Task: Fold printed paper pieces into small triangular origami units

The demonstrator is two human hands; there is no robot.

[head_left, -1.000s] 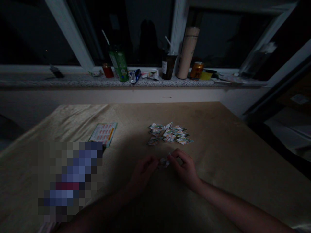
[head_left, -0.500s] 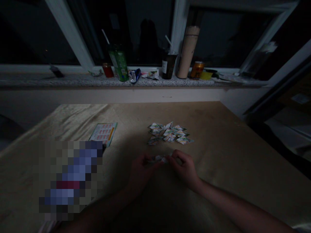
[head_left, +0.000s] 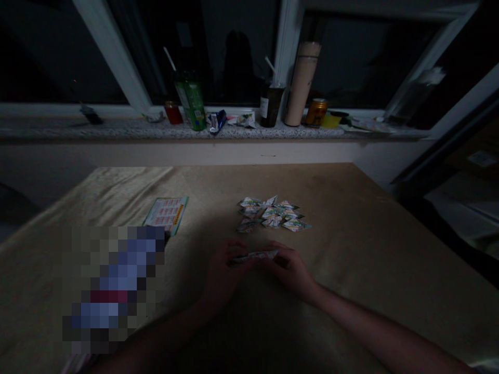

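Between my hands, low over the cloth-covered table (head_left: 351, 244), is a small folded piece of printed paper (head_left: 255, 255). My left hand (head_left: 224, 267) pinches its left end, and my right hand (head_left: 290, 267) has its thumb and fingers closed on the right end. Just beyond my hands lie several folded paper pieces (head_left: 273, 213), pointed at the ends and printed in white, green and red, in a loose cluster. Dim light hides the finer folds.
To the left lies a flat printed card (head_left: 166, 213), with a pixelated blue object (head_left: 125, 275) nearer me. Along the stone windowsill (head_left: 237, 134) stand a green can (head_left: 195, 106), a dark cup with a straw (head_left: 271, 106), a tall beige flask (head_left: 303, 85) and an orange can (head_left: 316, 112).
The paper between my hands now shows as a longer, narrow strip. My right fingers have shifted along it and turned inward. The cluster of folded pieces has stayed put.
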